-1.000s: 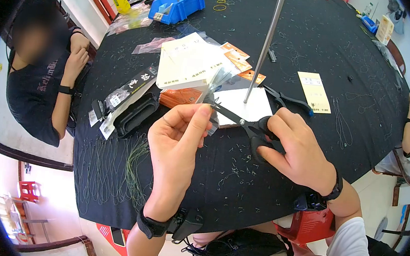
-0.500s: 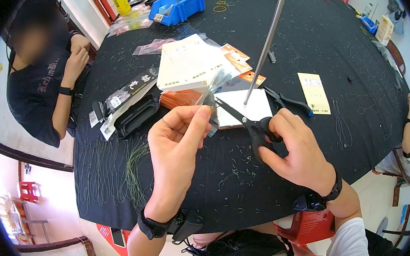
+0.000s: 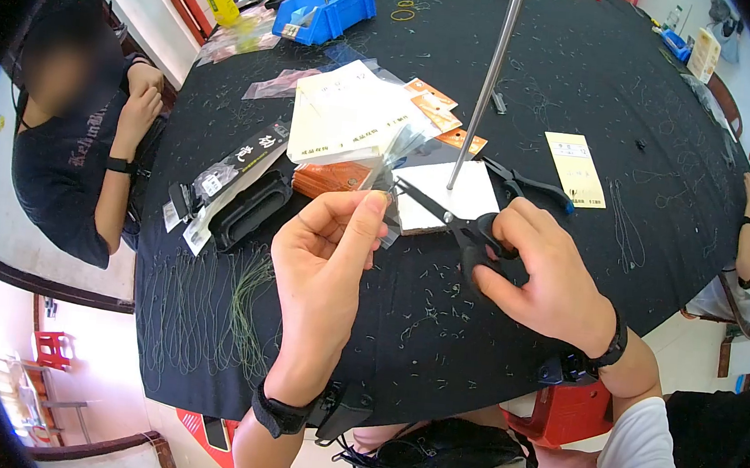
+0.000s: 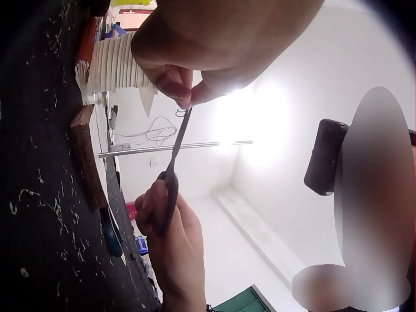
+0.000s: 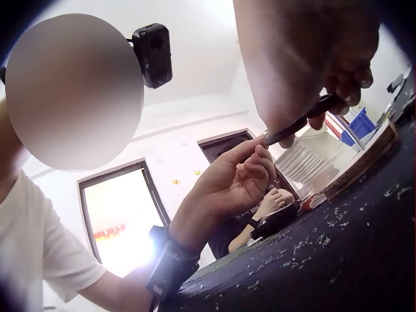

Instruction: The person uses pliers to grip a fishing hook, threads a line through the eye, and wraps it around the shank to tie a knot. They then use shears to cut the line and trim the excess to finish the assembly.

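Observation:
My left hand is raised over the near part of the table, thumb and index fingertip pinched on a thin line. Loops of this line show beside the fingertips in the left wrist view; the pinched part is mostly hidden. Black-handled scissors are in my right hand, thumb and fingers through the handles. Their narrow blades point left, with the tips right at the left fingertips. Behind the blades lies a white-topped block with a metal rod rising from it.
Pale cards are stacked behind my left hand, by orange packets. Pliers and a yellow card lie to the right. Bundled green line and a black case are left. Another person sits there.
The scissors and my right hand have shifted very slightly, the blades now a little higher beside the left fingertips. My left hand keeps its pinch in nearly the same place.

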A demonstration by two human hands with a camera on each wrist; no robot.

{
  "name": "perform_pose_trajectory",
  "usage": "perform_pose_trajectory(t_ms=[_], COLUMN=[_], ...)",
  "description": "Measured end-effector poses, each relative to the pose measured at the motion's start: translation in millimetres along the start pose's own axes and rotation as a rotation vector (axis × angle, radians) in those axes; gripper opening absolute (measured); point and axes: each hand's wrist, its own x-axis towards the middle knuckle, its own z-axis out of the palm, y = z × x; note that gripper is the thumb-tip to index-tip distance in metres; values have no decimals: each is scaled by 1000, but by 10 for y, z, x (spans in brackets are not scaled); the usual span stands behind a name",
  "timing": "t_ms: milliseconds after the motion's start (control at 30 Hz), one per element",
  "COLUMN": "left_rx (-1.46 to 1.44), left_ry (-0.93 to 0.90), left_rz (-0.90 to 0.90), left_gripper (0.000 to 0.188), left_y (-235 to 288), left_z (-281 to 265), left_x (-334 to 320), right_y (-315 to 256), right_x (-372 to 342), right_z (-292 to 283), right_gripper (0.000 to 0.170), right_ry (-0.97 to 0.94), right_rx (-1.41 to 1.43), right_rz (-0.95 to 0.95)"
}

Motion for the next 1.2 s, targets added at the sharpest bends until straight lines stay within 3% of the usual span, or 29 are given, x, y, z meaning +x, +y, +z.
perform_pose_trajectory(t_ms=[567,1200], left_rx=[37,58], left_ry=[4,23], left_rz=[66,6], left_gripper=[12,17], left_y=[-14,7], left_z=[10,3], left_x=[5,2], right_y=[-23,0], right_x=[5,4], right_z=[-16,-39], right_gripper=[29,32], right_ry=[-14,-49], right_rx=[57,-14], right_rz=[-7,-64])
